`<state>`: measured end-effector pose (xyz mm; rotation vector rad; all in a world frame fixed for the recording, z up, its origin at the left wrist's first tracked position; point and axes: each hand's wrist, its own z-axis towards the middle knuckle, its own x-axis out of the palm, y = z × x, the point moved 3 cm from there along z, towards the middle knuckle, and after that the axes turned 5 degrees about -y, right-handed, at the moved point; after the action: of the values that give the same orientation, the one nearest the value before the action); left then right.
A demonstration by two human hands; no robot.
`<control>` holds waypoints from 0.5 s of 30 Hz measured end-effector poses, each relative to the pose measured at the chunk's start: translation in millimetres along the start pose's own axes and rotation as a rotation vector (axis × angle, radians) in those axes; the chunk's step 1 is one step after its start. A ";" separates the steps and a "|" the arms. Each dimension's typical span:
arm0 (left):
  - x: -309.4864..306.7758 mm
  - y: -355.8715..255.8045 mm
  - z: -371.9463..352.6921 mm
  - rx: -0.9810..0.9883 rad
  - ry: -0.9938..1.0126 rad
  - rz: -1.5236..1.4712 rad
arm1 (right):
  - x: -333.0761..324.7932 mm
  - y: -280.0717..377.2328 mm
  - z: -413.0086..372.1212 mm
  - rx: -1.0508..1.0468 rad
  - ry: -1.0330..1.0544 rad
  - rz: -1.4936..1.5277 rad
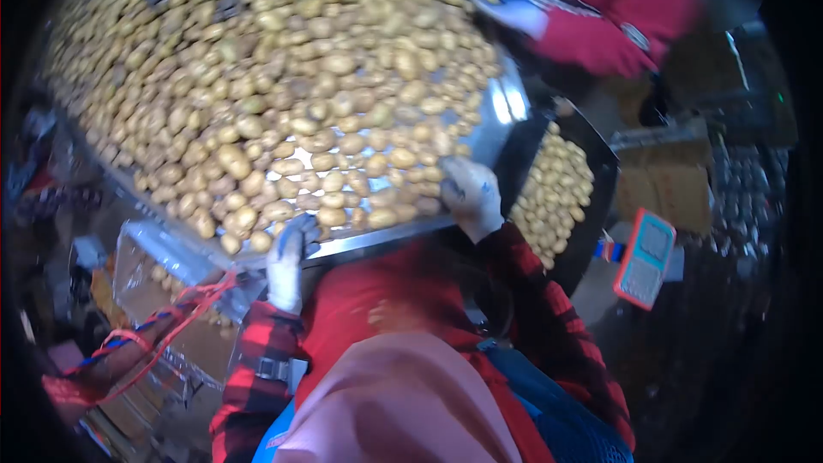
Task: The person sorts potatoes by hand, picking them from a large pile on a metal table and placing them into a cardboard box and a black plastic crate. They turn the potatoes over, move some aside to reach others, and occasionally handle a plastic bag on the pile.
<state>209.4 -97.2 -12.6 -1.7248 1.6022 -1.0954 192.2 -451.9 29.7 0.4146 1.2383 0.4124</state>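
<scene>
Many yellow-brown potatoes (249, 127) cover a wide metal sorting table (377, 237) in front of me. My left hand (289, 261), in a white glove with a grey-blue palm side, rests at the near rim, its fingers reaching over the edge beside the nearest potatoes. In a like glove, my right hand (473, 197) is at the near right corner, touching or close to the outermost potatoes. Blur and the hand's angle hide how its fingers are bent. Between the hands the potatoes thin out, and bright metal shows through.
A dark chute or bin (591, 163) with potatoes stands right of the table. Across from me is a person in red sleeves (591, 43). An orange-framed scale or device (647, 257) and cardboard boxes (664, 189) are at right. Red cord (184, 309) and clear plastic lie left.
</scene>
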 end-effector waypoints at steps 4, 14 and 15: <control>-33.4 -0.7 0.8 0.541 -0.297 0.495 | 75.2 86.1 42.1 -0.340 0.224 0.219; -43.4 -22.7 10.9 0.812 -0.355 0.974 | 251.0 160.9 167.1 -0.970 0.175 -0.147; -45.8 -22.8 11.4 0.833 -0.362 0.981 | 249.0 158.3 182.0 -0.915 0.140 -0.214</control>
<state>233.0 -50.6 -8.9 -0.4290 1.2165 -0.6980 422.8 -203.1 -41.7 -0.5294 1.0836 0.7725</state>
